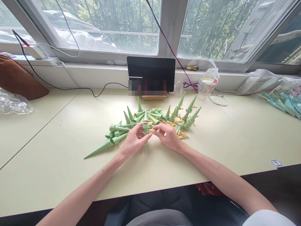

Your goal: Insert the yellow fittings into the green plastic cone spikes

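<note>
My left hand (134,140) is closed round a green plastic plant-watering spike (147,130), its tip pointing down and its wide ribbed collar at the top. Between the fingertips of my right hand (168,136) is a small yellow peg (152,130), which meets the spike's side just below the collar. Whether the peg sits inside a hole there I cannot tell. Behind and left of my hands lies a pile of similar green spikes (117,128). To the right, several spikes with yellow pegs on their sides (192,118) stand beside loose yellow pegs (183,135).
A dark tablet (151,70) leans on a small brown stand (154,98) at the back. Right of it are a bagged white container (207,86) and a coiled white cable (218,99). Plastic bags with teal items (288,103) lie far right; a brown bag (21,78) rests far left.
</note>
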